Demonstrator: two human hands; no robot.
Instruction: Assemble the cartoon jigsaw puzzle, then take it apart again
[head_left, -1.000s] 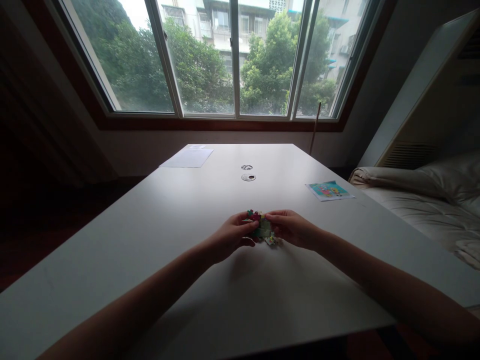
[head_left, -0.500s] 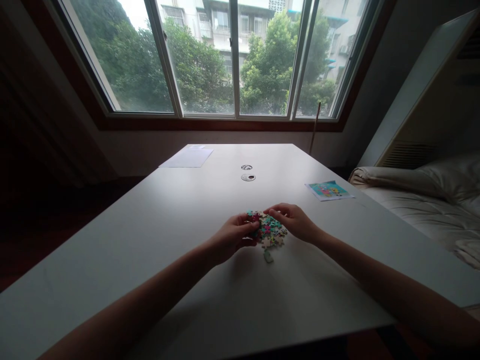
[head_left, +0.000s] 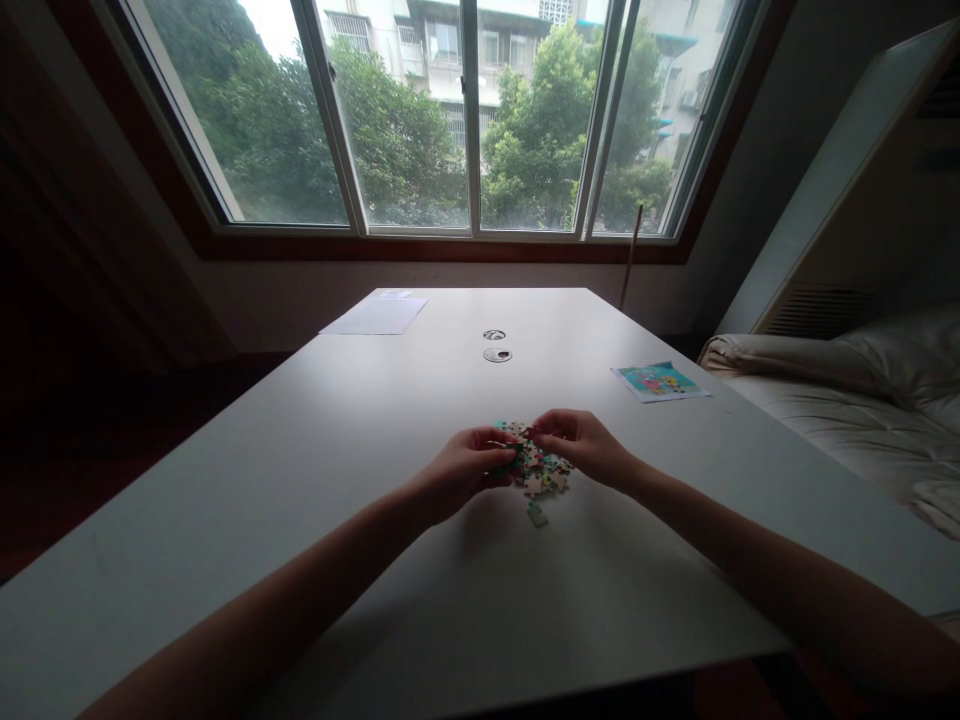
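A small heap of jigsaw puzzle pieces lies on the white table, some turquoise, some pink, some showing plain beige backs. At the heap's left side, my left hand is closed, thumb and fingers round puzzle pieces with green on them. From the right, my right hand reaches over the heap, its thumb and fingertips pinched on a dark pink puzzle piece. A pale green piece lies apart, nearer to me. The fingers partly cover the heap.
Right of the heap lies a colourful picture sheet. Two round inserts are set in the table's far middle. White papers rest at the far left corner. A cushioned seat stands beyond the right edge, a window behind.
The pink piece that was at my left fingers is now at my right fingertips. My right hand has shifted slightly, and green shows at my left fingertips.
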